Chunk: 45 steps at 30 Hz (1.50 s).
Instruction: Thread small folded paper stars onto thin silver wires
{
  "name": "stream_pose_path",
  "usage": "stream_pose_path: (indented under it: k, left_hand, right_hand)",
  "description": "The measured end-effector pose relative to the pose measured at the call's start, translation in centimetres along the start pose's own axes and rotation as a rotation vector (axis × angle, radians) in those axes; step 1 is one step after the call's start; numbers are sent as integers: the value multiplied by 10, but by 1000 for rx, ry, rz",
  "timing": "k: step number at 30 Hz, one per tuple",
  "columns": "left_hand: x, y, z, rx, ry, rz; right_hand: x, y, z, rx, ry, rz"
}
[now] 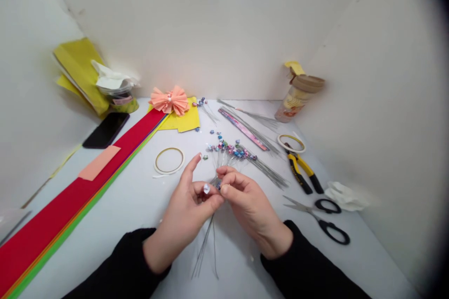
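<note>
In the middle of the table, my left hand pinches thumb against a finger, its index finger raised. Thin wire stems run down from beneath its thumb. A small pale lilac folded paper star shows at its fingers. My right hand is closed in a pinch, fingertips meeting the left thumb, on a tiny dark blue paper star, partly hidden. Just beyond both hands, a cluster of small paper stars in blue, pink and green sits on wires. Single stars lie beside it.
To the right are scissors, pliers, a tape roll, crumpled tissue and a paper cup. To the left are another tape roll, long red paper, a peach paper bow and a phone.
</note>
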<state>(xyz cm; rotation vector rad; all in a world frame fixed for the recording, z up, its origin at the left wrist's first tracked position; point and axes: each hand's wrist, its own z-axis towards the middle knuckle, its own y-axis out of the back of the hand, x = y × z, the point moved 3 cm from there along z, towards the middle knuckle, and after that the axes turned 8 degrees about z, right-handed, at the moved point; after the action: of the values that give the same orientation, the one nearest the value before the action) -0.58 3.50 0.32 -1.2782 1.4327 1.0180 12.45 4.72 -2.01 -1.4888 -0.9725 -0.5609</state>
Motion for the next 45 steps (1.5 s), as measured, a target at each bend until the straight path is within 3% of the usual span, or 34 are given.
stream_pose_path:
  k: [6, 11, 16, 19, 24, 27, 29, 32, 36, 39, 42, 45]
  left_hand:
    - [-2, 3, -1, 32, 11, -38]
    - [-1, 3, -5, 45, 8, -40]
    - [-2, 2, -6, 72, -8, -49]
    - [-2, 2, -5, 87, -10, -55]
    - [-2, 1, -4, 104, -3, -41]
    - [-3, 1, -3, 112, 7, -35]
    - [-4, 1, -3, 114, 17, -20]
    - [-5, 1, -3, 107, 28, 7]
    - [-6, 2, -3, 75, 26, 22]
    - [-7, 2, -2, 24, 30, 17]
    - [-10, 4, -1, -22, 25, -3]
    - [-12, 4, -2, -44, 10, -10]
  right_hand:
    - [9, 3, 2, 104, 92, -87]
    - [17, 6, 2, 101, 292, -343]
    - [20, 5, -1, 78, 379, -466]
    - [18, 3, -2, 100, 372, -417]
    - [9, 2, 2, 154, 241, -139]
    - [10, 2, 2, 176, 247, -125]
    - [17, 3, 1, 195, 319, -241]
    - [31, 4, -4, 188, 518, -589]
    - [45, 0, -20, 149, 1012, -1099]
    - [45, -2, -29, 147, 1286, -1290]
    - [43, -2, -30, 119, 1326, -1339]
    - [43, -1, -27, 80, 1208, -1257]
